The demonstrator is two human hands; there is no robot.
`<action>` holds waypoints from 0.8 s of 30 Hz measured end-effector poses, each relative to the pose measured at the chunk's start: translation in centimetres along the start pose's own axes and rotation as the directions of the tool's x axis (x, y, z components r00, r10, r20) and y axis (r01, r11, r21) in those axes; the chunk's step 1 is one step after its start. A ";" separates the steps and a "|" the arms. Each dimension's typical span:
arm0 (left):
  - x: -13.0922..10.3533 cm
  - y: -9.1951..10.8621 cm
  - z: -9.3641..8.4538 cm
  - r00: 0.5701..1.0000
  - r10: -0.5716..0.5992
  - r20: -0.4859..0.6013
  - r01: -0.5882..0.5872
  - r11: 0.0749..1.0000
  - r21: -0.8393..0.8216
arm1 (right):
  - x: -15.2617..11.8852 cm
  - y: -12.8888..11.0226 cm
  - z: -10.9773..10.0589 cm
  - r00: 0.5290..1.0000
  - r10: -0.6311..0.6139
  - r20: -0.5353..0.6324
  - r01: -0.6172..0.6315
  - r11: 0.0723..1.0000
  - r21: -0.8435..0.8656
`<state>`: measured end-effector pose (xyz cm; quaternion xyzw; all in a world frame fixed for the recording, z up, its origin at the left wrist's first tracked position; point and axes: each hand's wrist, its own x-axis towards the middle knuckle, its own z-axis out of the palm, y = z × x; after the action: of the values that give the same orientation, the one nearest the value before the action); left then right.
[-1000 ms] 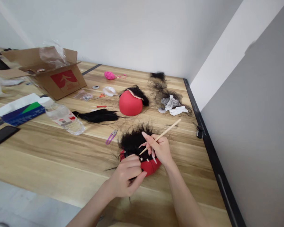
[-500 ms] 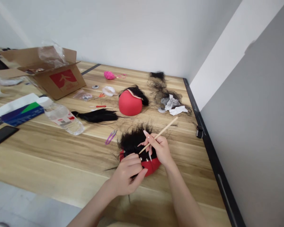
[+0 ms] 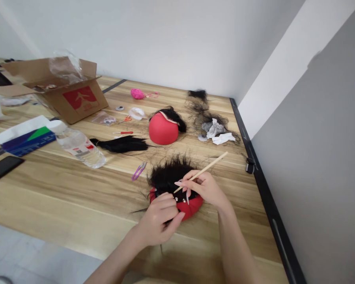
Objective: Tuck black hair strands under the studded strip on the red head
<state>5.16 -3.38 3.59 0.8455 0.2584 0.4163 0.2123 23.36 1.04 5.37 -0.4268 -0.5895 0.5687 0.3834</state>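
Observation:
My right hand (image 3: 205,187) is closed around a thin wooden stick (image 3: 214,162), holding it like a pen. The stick's lower tip points down at a black hairpiece (image 3: 171,173) on a red dome-shaped form (image 3: 192,208). Small shiny pin heads (image 3: 184,200) show along the hairpiece's near edge. Over the near left side of the form, my left hand (image 3: 158,219) is closed with its fingers curled. Black hair shows under its thumb, and dark ends poke out to its left and below. Its fingertips are hidden.
Beyond lie a second red dome (image 3: 163,129), a black hair bundle (image 3: 121,144), purple snips (image 3: 139,171) and a red-handled tool (image 3: 126,132). A water bottle (image 3: 79,148) and a cardboard box (image 3: 77,104) stand left. Loose hair (image 3: 198,104) and crumpled gloves (image 3: 214,128) lie far right.
My right hand has turned and shifted slightly right and down, and the stick's upper end has dropped to the right. Its tip and my left hand stay in about the same place.

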 end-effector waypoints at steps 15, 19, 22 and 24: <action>-0.2 -0.1 0.0 1.000 -0.014 -0.016 0.014 1.000 -0.010 | 0.0 0.5 -0.7 0.999 -0.031 0.014 0.028 0.988 0.154; -0.7 -0.2 0.1 0.993 -0.055 -0.105 0.046 0.995 -0.091 | 0.1 0.7 -0.7 0.999 -0.048 -0.013 0.050 0.977 0.206; -0.8 -0.2 0.1 0.988 -0.080 -0.136 0.060 0.988 -0.145 | 0.2 1.0 -0.7 0.998 -0.057 -0.019 0.060 0.971 0.231; -0.8 -0.3 0.1 0.987 -0.087 -0.134 0.066 0.986 -0.156 | 0.3 1.2 -0.7 0.998 -0.060 -0.021 0.063 0.968 0.243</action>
<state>4.71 -3.70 2.90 0.7849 0.2728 0.4847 0.2730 24.04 1.54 4.22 -0.3619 -0.5257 0.6216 0.4541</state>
